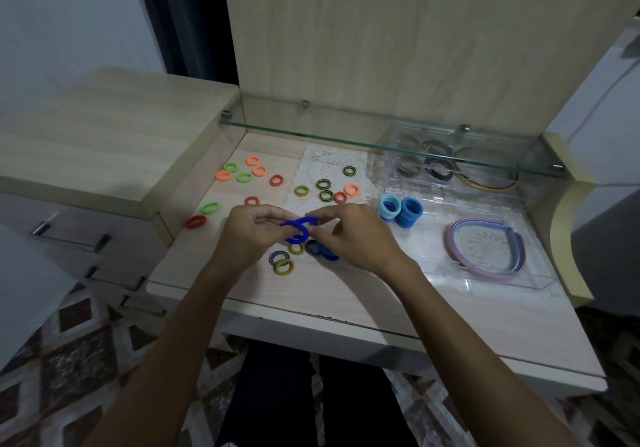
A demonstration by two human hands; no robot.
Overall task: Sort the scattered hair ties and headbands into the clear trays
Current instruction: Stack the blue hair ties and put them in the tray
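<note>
Both hands meet over the middle of the desk and pinch blue hair ties (298, 230) between them: my left hand (247, 235) from the left, my right hand (349, 233) from the right. Below them lie more ties, a yellow striped tie (284, 266) and another blue tie (327, 252) among them. Orange and green ties (244, 171) are scattered at the back left, dark striped ties (323, 185) on the lace mat. The near clear tray (485, 285) holds stacked blue ties (401, 209) and pastel headbands (485, 251). The far clear tray (398, 178) holds dark ties and headbands.
A glass shelf (381, 145) hangs over the back of the desk, above the far tray. A raised wooden cabinet top (97, 142) borders the desk on the left. A white lace mat (332, 169) lies at the back centre.
</note>
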